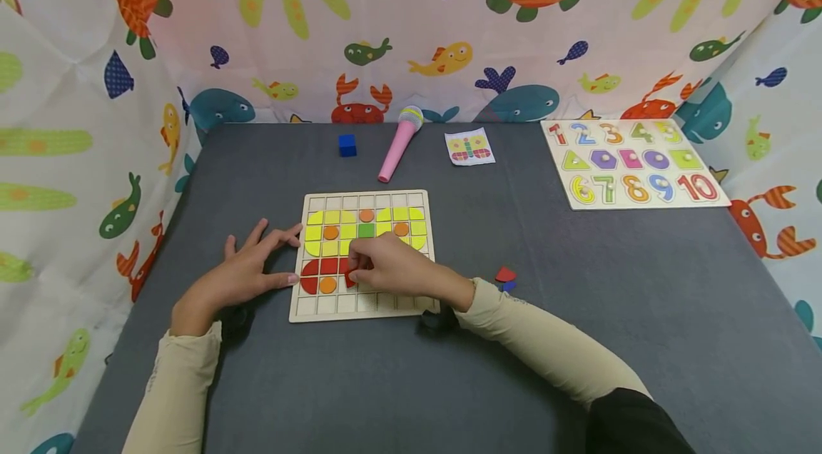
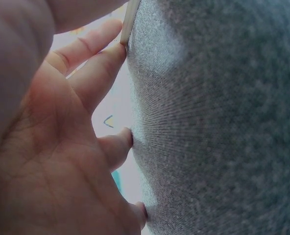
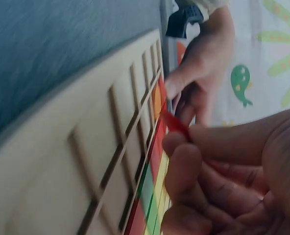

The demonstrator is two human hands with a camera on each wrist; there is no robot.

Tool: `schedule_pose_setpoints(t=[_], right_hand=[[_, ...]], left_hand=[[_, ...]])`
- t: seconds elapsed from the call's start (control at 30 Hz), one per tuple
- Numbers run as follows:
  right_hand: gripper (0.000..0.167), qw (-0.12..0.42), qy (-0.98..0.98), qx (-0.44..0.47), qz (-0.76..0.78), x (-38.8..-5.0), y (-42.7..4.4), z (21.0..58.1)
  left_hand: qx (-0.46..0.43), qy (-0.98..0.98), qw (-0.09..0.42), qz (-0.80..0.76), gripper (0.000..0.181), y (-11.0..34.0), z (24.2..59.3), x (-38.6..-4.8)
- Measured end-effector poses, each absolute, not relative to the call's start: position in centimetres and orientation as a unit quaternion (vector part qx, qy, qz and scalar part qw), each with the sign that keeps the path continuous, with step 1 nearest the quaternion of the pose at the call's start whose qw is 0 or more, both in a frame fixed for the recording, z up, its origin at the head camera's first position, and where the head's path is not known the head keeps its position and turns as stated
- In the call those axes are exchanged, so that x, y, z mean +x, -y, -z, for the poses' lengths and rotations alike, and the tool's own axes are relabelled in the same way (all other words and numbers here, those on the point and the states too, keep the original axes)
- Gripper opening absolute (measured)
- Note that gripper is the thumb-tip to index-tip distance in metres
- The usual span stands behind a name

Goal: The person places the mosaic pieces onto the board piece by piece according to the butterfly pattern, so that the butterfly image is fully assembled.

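A wooden grid board [image 1: 353, 305] lies on the table, its upper rows filled with yellow, orange and green pieces and its lower left with red and orange ones. My right hand [image 1: 398, 268] is over the board and pinches a small red piece [image 3: 175, 123] between thumb and fingertips, just beside the placed red pieces. My left hand [image 1: 247, 272] has its fingers spread at the board's left edge. In the left wrist view, fingertips of the left hand [image 2: 66, 137] touch the board's side [image 2: 129, 22] and the grey tabletop.
Loose red [image 1: 505, 274] and blue [image 1: 509, 286] pieces lie right of the board. Behind it are a blue cube [image 1: 347, 145], a pink toy microphone [image 1: 399, 147] and a butterfly pattern card [image 1: 470, 147]. A number-and-shape puzzle [image 1: 632, 165] lies at the back right.
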State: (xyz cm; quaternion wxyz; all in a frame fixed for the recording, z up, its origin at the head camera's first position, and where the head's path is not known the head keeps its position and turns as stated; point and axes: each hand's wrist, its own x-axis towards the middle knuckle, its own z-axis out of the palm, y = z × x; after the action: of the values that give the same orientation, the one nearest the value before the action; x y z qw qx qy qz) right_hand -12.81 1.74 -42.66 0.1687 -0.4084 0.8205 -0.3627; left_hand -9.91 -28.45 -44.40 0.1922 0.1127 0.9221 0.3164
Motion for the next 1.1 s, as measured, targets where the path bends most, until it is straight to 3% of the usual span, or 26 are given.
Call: schedule_pose_setpoints(t=[0.73,1.1], right_hand=[[0.014,0.15,-0.867,-0.371,0.297,-11.5,1.0,43.1],[0.009,0.13,-0.84,-0.41,0.33,-12.1,-1.3,42.8]], left_hand=[[0.11,-0.923,0.192,-0.315,0.057,28.3,44.3,-9.9],[0.113,-0.923,0.191,-0.315,0.06,28.5,44.4,-9.9]])
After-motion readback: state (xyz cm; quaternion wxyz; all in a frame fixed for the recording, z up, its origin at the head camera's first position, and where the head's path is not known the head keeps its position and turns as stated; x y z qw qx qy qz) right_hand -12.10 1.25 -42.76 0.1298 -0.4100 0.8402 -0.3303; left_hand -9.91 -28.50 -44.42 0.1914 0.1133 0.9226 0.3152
